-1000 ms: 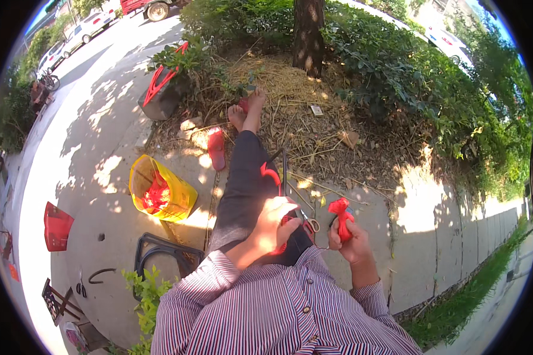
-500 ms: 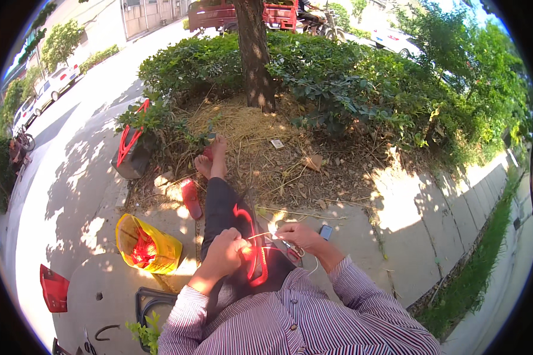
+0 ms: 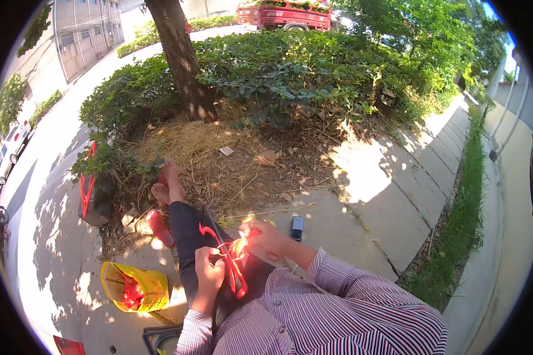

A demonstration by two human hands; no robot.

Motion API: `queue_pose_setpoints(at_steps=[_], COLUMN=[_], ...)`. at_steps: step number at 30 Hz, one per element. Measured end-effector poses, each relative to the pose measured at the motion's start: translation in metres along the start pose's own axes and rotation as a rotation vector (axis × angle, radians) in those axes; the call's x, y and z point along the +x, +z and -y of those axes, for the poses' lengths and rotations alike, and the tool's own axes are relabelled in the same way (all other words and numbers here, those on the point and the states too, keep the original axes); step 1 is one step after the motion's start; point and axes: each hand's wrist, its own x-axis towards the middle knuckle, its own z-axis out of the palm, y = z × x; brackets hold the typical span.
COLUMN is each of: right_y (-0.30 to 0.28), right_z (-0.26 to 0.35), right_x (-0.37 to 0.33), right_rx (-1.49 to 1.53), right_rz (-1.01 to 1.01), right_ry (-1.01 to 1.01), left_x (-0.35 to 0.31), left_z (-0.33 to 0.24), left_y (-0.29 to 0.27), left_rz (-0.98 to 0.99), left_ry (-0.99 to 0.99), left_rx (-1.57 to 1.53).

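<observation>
A curved red strip with a ridged edge (image 3: 237, 279) lies across my lap over dark trousers. My left hand (image 3: 209, 271) is closed beside it, thumb and fingers pinched together on a thin pale cord (image 3: 220, 251) that crosses the strip. On the other side, my right hand (image 3: 266, 239) is closed on bright red material (image 3: 241, 245), which sunlight washes out, so its exact kind is unclear. Between the hands a slim dark rod-like edge passes behind the red pieces. A pale cord end also shows by my right wrist.
Left of my legs stand a yellow bag (image 3: 160, 290) with red material inside and a red slipper (image 3: 159, 228). A mobile phone (image 3: 297, 228) lies on the paving at right. Ahead are a tree trunk (image 3: 183, 65), straw and bushes. A black box with red strips (image 3: 95, 201) sits at far left.
The view has swung to the right. My right hand held scissors by the loops and pulled a pale cord taut; now the scissors are out of sight and that hand grips red material.
</observation>
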Motion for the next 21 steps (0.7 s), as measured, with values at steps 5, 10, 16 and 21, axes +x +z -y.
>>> queue_pose_setpoints(at_steps=[5, 10, 16, 21], right_y=[-0.071, -0.135, -0.041, 0.005], right_z=[0.048, 0.062, 0.031, 0.027], right_x=[-0.015, -0.021, -0.018, -0.014], right_rx=[1.193, 1.191, 0.714, 0.424], right_rz=[0.027, -0.305, -0.221, 0.302], right_ry=[-0.083, -0.107, 0.164, 0.432], left_x=[0.005, -0.007, 0.004, -0.001], left_z=[0.007, -0.005, -0.013, -0.014], left_y=[0.002, 0.018, 0.021, 0.022], left_rz=[0.258, 0.158, 0.409, 0.328], left_ry=[-0.896, -0.837, -0.73, -0.751], left_rx=[-0.892, -1.076, -1.042, -1.05])
